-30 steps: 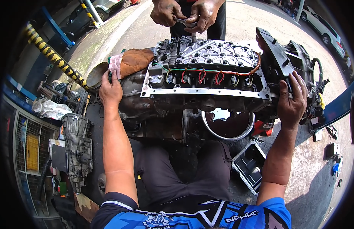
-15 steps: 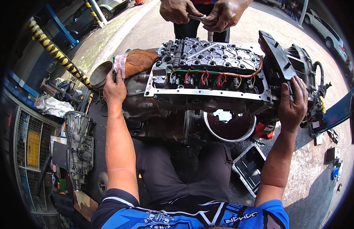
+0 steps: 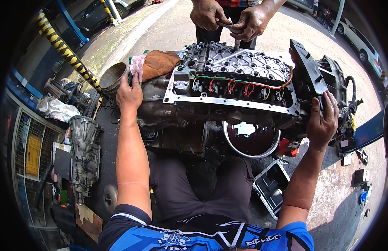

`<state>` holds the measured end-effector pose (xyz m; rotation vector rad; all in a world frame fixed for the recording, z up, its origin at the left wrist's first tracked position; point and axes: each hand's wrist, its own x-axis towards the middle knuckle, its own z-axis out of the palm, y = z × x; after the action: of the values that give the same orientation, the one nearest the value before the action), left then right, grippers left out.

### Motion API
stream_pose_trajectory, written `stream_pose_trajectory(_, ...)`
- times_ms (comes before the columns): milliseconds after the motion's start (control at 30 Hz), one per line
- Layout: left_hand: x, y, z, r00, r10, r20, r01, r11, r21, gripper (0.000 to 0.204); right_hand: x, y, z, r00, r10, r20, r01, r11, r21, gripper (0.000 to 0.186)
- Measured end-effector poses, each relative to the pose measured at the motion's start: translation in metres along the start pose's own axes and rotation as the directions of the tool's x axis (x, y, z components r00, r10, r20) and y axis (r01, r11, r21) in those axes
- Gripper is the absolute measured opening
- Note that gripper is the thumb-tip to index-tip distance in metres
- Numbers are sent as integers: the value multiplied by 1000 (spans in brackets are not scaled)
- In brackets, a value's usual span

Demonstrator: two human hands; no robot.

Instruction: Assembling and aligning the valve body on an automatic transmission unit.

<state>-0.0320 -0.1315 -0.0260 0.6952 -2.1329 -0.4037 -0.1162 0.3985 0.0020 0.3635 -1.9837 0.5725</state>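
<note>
Cabinet (image 3: 24,154), wire-mesh front, yellow panel behind the mesh; at your far left. Bag (image 3: 56,108), crumpled white plastic, near the cabinet's upper end. Post (image 3: 64,54), yellow and black stripes, leaning in your view. Metal housing (image 3: 83,154), grey, on end, to the left of your forearm. Disc (image 3: 110,196), round, dull metal, just beside your left forearm. Metal cup (image 3: 114,77), round, open mouth toward you, at the left end of the transmission. Left hand (image 3: 129,94), yours: back upward, thumb and forefinger reaching up where the cup meets a folded cloth (image 3: 160,65), brown with a pinkish end; the other fingers are largely hidden, and whether you pinch anything cannot be told.

Transmission (image 3: 194,111), one, lying crosswise in front of you between your two hands, open side up, pale flange (image 3: 227,100) nearest you. Valve body (image 3: 244,62), bolted ribbed metal, within it; coloured wires (image 3: 229,85) along its near side. Co-worker's hands (image 3: 252,23), beyond it, both pinching a wrench (image 3: 232,28) above an upright shaft that reaches the valve body's far edge. Basin (image 3: 252,156), round, dark liquid inside, below the transmission. Pan (image 3: 270,182), rectangular, dark, pale rim, near your right forearm. Bracket (image 3: 309,67), long, black, slanting. Right hand (image 3: 323,119), yours: laid at the bracket's lower end, thumb spread from the extended fingers.
</note>
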Motion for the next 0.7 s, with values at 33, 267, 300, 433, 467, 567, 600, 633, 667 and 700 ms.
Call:
stream_pose_trajectory(33,-1,0,0,1000,12,1,-12,1000,-13,56,-1,0,-1,1000,4,-1,-4,1000,8,37)
stream_pose_trajectory(267,11,-12,7,1000,13,5,-13,1000,1,56,6,-2,5,999,-5,-45,4,1000,-19,37)
stream_pose_trajectory(300,13,-14,9,1000,17,8,-17,1000,-3,56,7,0,7,999,-10,-53,9,1000,-12,37)
stream_pose_trajectory(433,15,-17,13,999,12,39,-12,1000,-2,62,6,5,10,996,-43,-77,43,999,-4,38)
stream_pose_trajectory(467,16,-20,8,999,2,40,-3,1000,25,63,4,6,14,994,-59,-89,60,998,11,38)
stream_pose_trajectory(567,12,-12,18,999,14,47,-14,1000,7,64,4,13,7,991,-76,-107,77,997,3,38)
stream_pose_trajectory(600,12,-17,16,999,27,40,-27,1000,-4,63,3,12,9,989,-92,-113,93,996,0,38)
stream_pose_trajectory(633,14,-21,15,999,42,33,-42,999,-16,62,2,11,11,990,-84,-116,85,996,4,39)
stream_pose_trajectory(667,14,-22,15,998,55,29,-54,998,-34,61,3,10,9,990,-84,-112,84,996,-5,39)
stream_pose_trajectory(700,13,-23,16,998,58,23,-58,998,-21,60,3,9,8,990,-80,-114,80,997,-4,39)
